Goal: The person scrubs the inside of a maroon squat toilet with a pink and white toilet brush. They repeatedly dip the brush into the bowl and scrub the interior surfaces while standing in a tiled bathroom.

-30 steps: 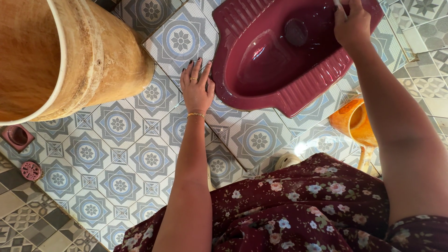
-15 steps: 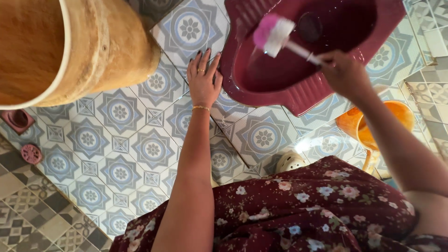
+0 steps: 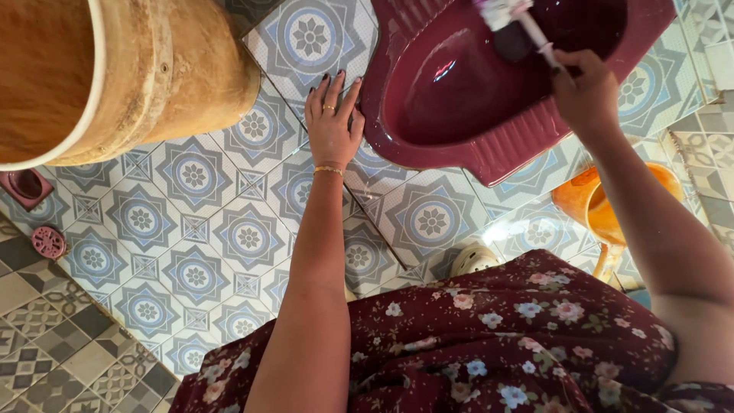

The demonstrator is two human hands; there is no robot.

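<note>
A dark red squat toilet pan (image 3: 497, 145) is set into the patterned tile floor (image 3: 191, 229) at the top of the view. My right hand (image 3: 585, 92) grips the white handle of a toilet brush (image 3: 508, 19), whose pink and white head reaches into the bowl near the drain hole. My left hand (image 3: 330, 126) lies flat on the tiles, fingers spread, right beside the pan's left rim. It wears a ring and a thin gold bracelet. My floral maroon dress (image 3: 489, 344) fills the bottom of the view.
A large tan water barrel (image 3: 130, 76) stands at the top left. An orange plastic scoop (image 3: 592, 210) sits on the floor below the pan's right side. A pink floor drain cover (image 3: 47, 242) and a pink square drain (image 3: 23, 186) lie at the left edge.
My right hand has swung the brush from the bowl's left side up and right toward the drain hole. My left hand has stayed planted on the tiles.
</note>
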